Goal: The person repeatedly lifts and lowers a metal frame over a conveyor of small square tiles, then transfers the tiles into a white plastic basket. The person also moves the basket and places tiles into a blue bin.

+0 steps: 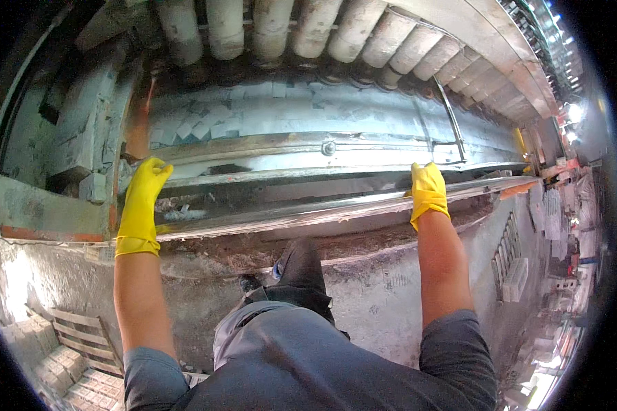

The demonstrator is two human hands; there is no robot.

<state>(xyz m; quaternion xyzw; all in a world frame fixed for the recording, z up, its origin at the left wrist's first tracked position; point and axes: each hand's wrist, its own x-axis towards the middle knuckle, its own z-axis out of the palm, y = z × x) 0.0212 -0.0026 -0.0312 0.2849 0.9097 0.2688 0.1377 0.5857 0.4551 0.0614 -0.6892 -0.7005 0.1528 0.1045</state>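
Observation:
Both my hands wear yellow rubber gloves. My left hand (pixel 146 183) reaches up at the left, its fingers curled onto the left end of a long metal rail (pixel 308 209) that runs across the machine. At the right my right hand (pixel 427 186) grips the same rail from above. Behind the rail lies a wide metal tray (pixel 363 147) strewn with several pale square pieces (pixel 206 127). My raised knee in grey trousers and a dark shoe (pixel 300 264) press against the concrete ledge below the rail.
A row of thick pale rollers (pixel 308 27) runs above the tray. A worn concrete wall (pixel 384 294) stands under the rail. Stacked bricks on a wooden pallet (pixel 68 349) lie at the lower left. More stacked material sits far right (pixel 514 274).

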